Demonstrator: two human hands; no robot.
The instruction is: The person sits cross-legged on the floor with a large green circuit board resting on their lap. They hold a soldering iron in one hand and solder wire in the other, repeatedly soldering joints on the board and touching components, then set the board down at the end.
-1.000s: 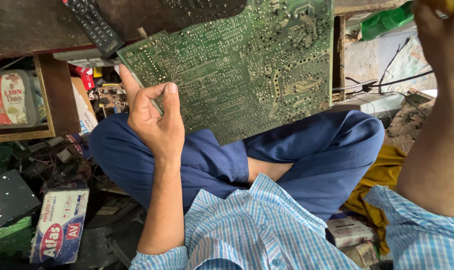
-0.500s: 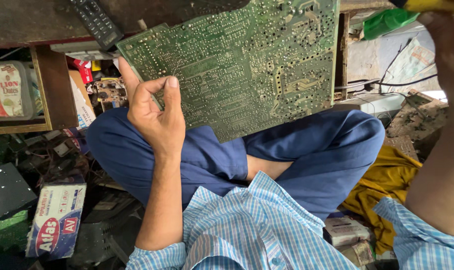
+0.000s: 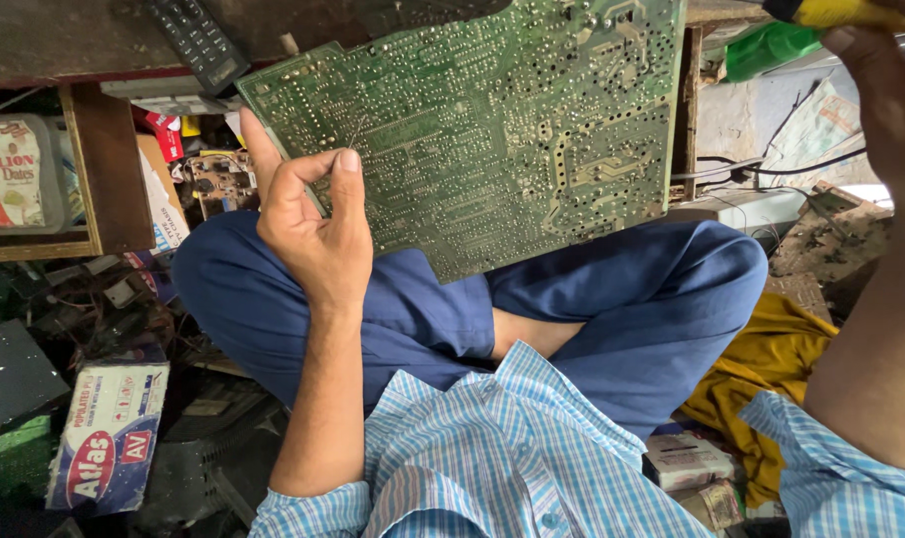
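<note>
Against circuit board (image 3: 492, 130) edge, left hand (image 3: 313, 234), lap below

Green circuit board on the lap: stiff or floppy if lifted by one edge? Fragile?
The circuit board looks flat and unbowed, so probably stiff. It is thin and broad, so likely light. Dense solder points suggest rough, snaggy handling; the left hand touches its edge.

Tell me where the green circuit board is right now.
In the head view the green circuit board fills the upper middle, propped over the blue trousers, with the left hand at its left edge and a black remote just up-left.
</note>
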